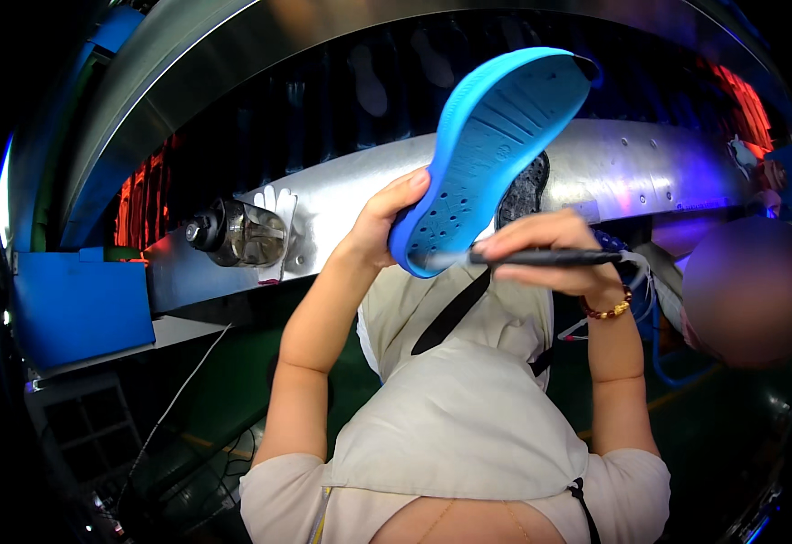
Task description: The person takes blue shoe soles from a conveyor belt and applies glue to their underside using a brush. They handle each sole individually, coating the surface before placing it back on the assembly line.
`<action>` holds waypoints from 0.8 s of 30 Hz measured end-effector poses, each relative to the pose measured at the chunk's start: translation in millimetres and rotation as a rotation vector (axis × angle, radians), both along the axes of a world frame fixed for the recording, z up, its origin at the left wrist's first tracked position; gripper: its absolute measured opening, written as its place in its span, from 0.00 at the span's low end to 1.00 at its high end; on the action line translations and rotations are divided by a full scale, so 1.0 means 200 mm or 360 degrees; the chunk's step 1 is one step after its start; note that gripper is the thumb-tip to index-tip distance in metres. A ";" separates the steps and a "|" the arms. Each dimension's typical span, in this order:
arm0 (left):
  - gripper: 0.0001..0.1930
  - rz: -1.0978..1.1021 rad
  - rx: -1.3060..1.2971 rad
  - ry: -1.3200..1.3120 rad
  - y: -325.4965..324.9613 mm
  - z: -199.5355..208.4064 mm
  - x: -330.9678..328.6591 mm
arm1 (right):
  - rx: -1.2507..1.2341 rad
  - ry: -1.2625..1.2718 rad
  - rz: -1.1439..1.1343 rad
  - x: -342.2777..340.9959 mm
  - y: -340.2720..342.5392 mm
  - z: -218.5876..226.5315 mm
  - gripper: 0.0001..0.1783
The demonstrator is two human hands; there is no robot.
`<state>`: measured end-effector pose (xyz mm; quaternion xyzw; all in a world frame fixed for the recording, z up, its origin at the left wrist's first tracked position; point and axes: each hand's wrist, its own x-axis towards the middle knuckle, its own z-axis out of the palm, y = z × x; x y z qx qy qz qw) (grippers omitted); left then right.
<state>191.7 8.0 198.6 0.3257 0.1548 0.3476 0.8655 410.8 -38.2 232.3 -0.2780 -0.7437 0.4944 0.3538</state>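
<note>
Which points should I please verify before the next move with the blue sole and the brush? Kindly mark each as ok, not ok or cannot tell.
1. Left hand holding the blue sole near its narrower end: ok.
2. Right hand gripping the dark handle of the brush: ok.
3. Brush tip at the inner face of the sole's narrower end: ok; how hard it presses: cannot tell.
4. Hands gloved, if required: not ok; both are bare, and a white glove lies beside the bottle.
5. Bottle on the metal bench, apart from both hands: ok.
6. Enough liquid on the bristles: cannot tell.
</note>
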 end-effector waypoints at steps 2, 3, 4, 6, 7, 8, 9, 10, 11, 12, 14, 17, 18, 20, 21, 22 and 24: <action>0.26 -0.0233 -0.0182 0.0117 0.02 0.00 -0.01 | 0.0111 -0.0065 0.0110 -0.03 -0.04 0.01 0.11; 0.26 -0.0235 -0.0188 0.0112 0.01 0.01 -0.01 | 0.0115 -0.0088 0.0152 -0.02 -0.05 0.03 0.11; 0.26 -0.0249 -0.0266 0.0230 0.01 0.02 -0.01 | 0.0146 -0.0103 0.0245 0.00 -0.05 0.07 0.11; 0.25 -0.0268 -0.0362 0.0409 0.01 0.02 -0.01 | 0.0135 -0.0021 0.0286 0.04 -0.06 0.12 0.10; 0.25 -0.0274 -0.0365 0.0407 0.01 0.03 -0.03 | 0.0182 0.0061 0.0284 0.05 -0.05 0.12 0.10; 0.28 -0.0394 -0.0329 0.0498 0.01 0.03 -0.03 | 0.0247 -0.0037 0.0224 0.06 -0.03 0.12 0.10; 0.30 -0.0513 -0.0291 0.0589 0.01 0.05 -0.03 | 0.0312 -0.0136 0.0165 0.06 -0.02 0.12 0.10; 0.32 -0.0605 -0.0145 0.0648 0.02 0.07 -0.01 | 0.0209 -0.0152 0.0275 0.06 -0.01 0.12 0.10; 0.32 -0.0670 0.0052 0.0741 0.01 0.11 0.01 | 0.0107 -0.0167 0.0382 0.07 -0.01 0.12 0.10; 0.32 -0.0680 0.0047 0.0824 0.00 0.11 0.01 | 0.0110 -0.0258 0.0412 0.09 -0.01 0.12 0.11; 0.33 -0.0639 -0.0057 0.0868 0.00 0.09 0.00 | 0.0199 -0.0302 0.0426 0.13 -0.01 0.14 0.11; 0.32 -0.0623 -0.0190 0.0763 0.02 0.10 -0.05 | 0.0268 -0.0116 0.0199 0.13 0.00 0.13 0.09; 0.31 -0.0537 -0.0159 0.0713 0.02 0.10 -0.05 | 0.0248 -0.0121 0.0181 0.14 0.00 0.09 0.09; 0.32 -0.0485 -0.0059 0.0713 0.02 0.12 -0.06 | 0.0215 -0.0189 0.0178 0.14 -0.02 0.07 0.09; 0.32 -0.0479 -0.0056 0.0713 0.02 0.12 -0.07 | 0.0202 -0.0252 0.0191 0.15 -0.04 0.08 0.08; 0.33 -0.0354 -0.0072 0.0795 0.01 0.11 -0.08 | 0.0195 -0.0302 0.0242 0.17 -0.04 0.10 0.10; 0.33 -0.0250 -0.0133 0.0790 0.02 0.11 -0.11 | 0.0185 -0.0188 0.0164 0.18 -0.04 0.08 0.11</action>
